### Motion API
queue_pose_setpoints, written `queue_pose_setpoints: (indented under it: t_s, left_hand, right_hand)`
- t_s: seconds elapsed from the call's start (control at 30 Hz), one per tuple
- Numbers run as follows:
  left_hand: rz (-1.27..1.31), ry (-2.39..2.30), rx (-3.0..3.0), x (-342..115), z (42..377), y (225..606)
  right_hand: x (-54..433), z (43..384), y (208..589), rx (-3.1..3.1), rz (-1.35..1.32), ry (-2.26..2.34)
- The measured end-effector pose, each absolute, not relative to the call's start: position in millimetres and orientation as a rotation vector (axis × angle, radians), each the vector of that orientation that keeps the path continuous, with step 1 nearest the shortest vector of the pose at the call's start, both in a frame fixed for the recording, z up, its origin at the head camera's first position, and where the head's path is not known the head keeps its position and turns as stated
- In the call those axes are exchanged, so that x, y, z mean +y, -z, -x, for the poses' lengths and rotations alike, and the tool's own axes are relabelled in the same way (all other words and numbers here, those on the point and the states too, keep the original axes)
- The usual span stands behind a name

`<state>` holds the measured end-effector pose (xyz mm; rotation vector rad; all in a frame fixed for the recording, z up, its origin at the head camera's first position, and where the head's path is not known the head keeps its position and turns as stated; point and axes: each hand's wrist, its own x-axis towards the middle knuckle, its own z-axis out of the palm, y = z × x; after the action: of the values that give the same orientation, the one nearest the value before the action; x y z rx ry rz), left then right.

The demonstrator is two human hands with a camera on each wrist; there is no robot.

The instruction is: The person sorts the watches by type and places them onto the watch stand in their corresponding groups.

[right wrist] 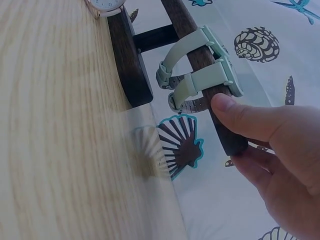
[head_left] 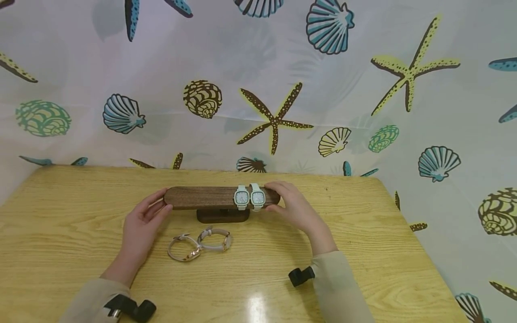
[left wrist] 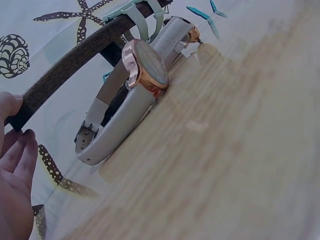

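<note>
A dark wooden watch stand (head_left: 202,197) with a long rounded bar on a short base stands toward the back of the table. Two pale green square-faced watches (head_left: 241,198) are strapped side by side round the bar's right part. My left hand (head_left: 139,224) pinches the bar's left end between thumb and fingers. At the other end, my right hand (head_left: 296,208) grips the tip just beyond the watches, thumb on the near side in the right wrist view. Two light-strapped watches with rose-gold cases, a left one (head_left: 184,248) and a right one (head_left: 215,239), lie buckled in front of the base.
The light wooden table (head_left: 250,278) runs back to a white cloth (head_left: 161,58) printed with shells and starfish, which also hangs along the right side. Black camera mounts sit on both sleeves (head_left: 339,282).
</note>
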<state>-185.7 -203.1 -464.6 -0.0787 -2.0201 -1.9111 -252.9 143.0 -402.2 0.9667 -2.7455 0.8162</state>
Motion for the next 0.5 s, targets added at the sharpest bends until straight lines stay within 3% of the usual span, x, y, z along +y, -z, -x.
queue_pose_setpoints:
  t_s: [0.3, 0.5]
  left_hand:
    - [-0.022, 1.639, -2.090, -203.7, 183.1, 452.6]
    - [0.116, 1.386, -2.219, -204.6, 176.8, 424.7]
  right_hand:
    - [143.9, 253.2, 405.0, -2.753, -0.963, -0.838]
    - [144.5, 254.5, 403.6, -2.758, -0.964, -0.826]
